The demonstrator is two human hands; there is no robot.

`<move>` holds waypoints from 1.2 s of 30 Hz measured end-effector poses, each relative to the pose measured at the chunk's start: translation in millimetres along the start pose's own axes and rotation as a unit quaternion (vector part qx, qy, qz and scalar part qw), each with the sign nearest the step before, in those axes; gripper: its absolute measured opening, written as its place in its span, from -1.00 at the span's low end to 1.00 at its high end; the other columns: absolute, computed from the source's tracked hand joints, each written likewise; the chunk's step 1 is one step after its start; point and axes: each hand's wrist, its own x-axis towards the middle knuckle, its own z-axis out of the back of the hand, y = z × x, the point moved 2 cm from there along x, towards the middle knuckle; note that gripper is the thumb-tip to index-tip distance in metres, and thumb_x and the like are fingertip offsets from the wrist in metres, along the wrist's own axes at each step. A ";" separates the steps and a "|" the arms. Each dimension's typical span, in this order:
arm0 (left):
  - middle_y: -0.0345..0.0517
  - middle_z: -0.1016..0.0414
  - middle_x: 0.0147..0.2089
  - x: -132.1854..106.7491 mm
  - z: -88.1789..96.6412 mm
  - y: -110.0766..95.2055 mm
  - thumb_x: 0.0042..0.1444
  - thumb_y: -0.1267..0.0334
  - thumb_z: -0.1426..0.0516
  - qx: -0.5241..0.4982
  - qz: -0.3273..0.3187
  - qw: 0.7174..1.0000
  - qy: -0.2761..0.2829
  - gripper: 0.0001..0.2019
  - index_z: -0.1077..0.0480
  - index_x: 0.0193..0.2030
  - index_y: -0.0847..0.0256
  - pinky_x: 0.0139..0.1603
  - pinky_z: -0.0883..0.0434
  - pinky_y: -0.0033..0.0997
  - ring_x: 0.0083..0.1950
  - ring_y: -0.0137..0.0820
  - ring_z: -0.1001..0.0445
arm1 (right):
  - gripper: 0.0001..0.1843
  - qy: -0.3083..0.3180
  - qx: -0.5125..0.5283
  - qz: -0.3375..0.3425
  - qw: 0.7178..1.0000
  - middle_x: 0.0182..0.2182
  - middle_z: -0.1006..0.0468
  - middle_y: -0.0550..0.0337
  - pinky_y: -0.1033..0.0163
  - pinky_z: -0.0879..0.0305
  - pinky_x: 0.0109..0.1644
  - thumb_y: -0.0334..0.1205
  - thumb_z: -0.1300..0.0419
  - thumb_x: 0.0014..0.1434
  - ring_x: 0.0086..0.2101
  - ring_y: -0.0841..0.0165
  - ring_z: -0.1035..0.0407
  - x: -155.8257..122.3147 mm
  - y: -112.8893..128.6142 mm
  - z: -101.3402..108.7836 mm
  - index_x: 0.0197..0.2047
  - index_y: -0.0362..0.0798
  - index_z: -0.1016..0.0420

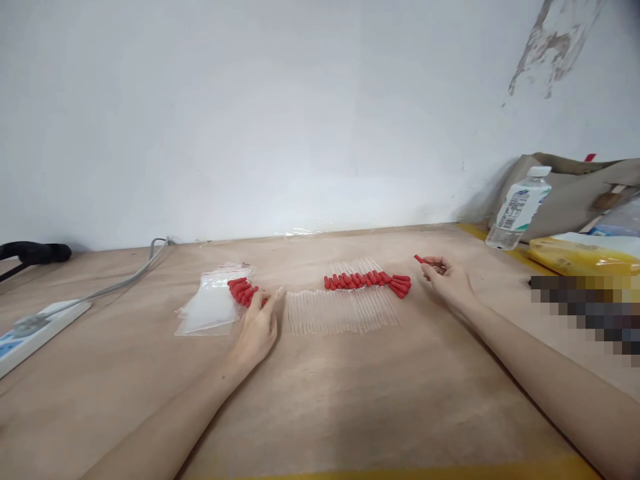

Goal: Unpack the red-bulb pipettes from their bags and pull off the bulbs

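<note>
My right hand (443, 277) pinches a red rubber dropper bulb (419, 259), raised a little at the right of the rows. On the left, my left hand (257, 327) is closed, its fingers bent beside a cluster of red bulbs (240, 291) that they partly cover. Whether its fingertips hold anything is unclear. Those bulbs lie by clear plastic bags (210, 310). Between my hands a row of thin clear tubes (340, 312) lies side by side. Behind it, several tubes wear red bulbs (355, 280), with a few more bulbs (400, 285) at the row's right end.
A power strip (50, 327) with a grey cable (125, 283) lies at the left, near a black object (40, 253). On the right stand a plastic bottle (520, 207), a beige bag (575, 193) and a yellow package (585, 257). A white wall (250, 133) backs the table.
</note>
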 end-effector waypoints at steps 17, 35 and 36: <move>0.02 -0.42 -0.08 -0.6 3.5 -14.6 0.20 0.14 0.09 -0.079 0.080 0.993 0.048 -0.64 -0.27 0.01 0.30 -0.09 -0.37 -0.23 -0.19 -0.33 -0.44 | -0.57 0.091 0.068 -0.013 0.993 -0.45 -0.47 0.14 0.27 -0.32 -0.41 -0.01 -0.28 -0.18 -0.48 0.41 -0.34 -6.3 0.1 -15.2 -0.29 -0.10 -0.38; 0.05 -0.38 0.00 -1.2 -2.0 -11.3 0.21 0.12 0.12 -0.090 0.074 0.991 0.063 -0.61 -0.22 0.07 0.31 0.05 -0.28 -0.19 0.03 -0.27 -0.34 | -0.64 0.042 -0.055 0.066 0.995 -0.39 -0.51 0.09 0.22 -0.23 -0.36 0.05 -0.13 -0.02 -0.42 0.32 -0.34 -10.0 16.5 -9.4 -0.37 -0.09 -0.49; 0.05 -0.38 0.00 -1.2 -2.0 -11.4 0.21 0.13 0.12 -0.092 0.073 0.991 0.065 -0.61 -0.22 0.07 0.31 0.05 -0.28 -0.19 0.03 -0.27 -0.34 | -0.67 0.049 -0.062 0.083 0.993 -0.39 -0.51 0.10 0.21 -0.23 -0.32 0.03 -0.16 -0.04 -0.39 0.31 -0.33 -12.2 23.4 -10.4 -0.39 -0.07 -0.50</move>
